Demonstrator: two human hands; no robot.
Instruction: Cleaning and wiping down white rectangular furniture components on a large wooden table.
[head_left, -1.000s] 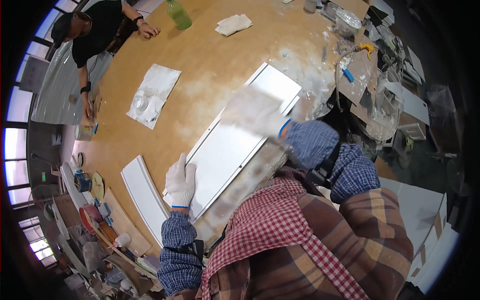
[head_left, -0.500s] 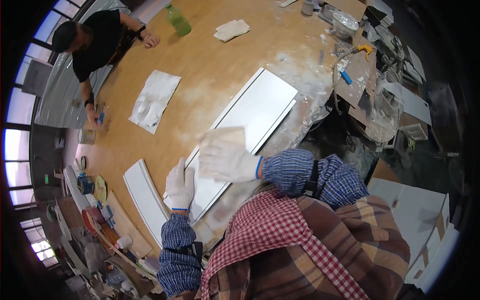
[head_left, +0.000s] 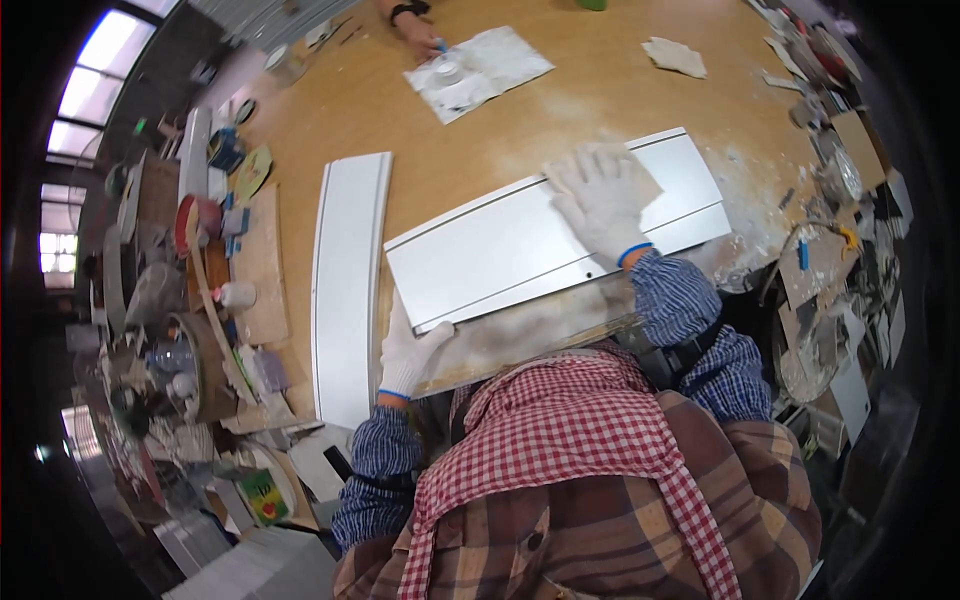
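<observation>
- Head view: I log a long white panel [head_left: 520,245] flat on the wooden worktop [head_left: 400,110], long axis running from lower left up to upper right.
- Right hand [head_left: 603,200], in a white glove, lies spread flat with fingers splayed on the panel's upper-right half; pressing, not gripping.
- Left hand [head_left: 412,345], also gloved, sits at the panel's lower-left corner, fingers curled onto the near edge; I read this as a light hold on that corner, though the wrap of the fingers is partly hidden.
- Key relation: the two hands sit at opposite ends of the long axis, left at the near end, right toward the far end.
- A second white strip [head_left: 348,280] lies just left of the panel, running away from me, apart from both hands.
- Another person's hand [head_left: 418,35] works on a white sheet [head_left: 478,70] at the far edge.
</observation>
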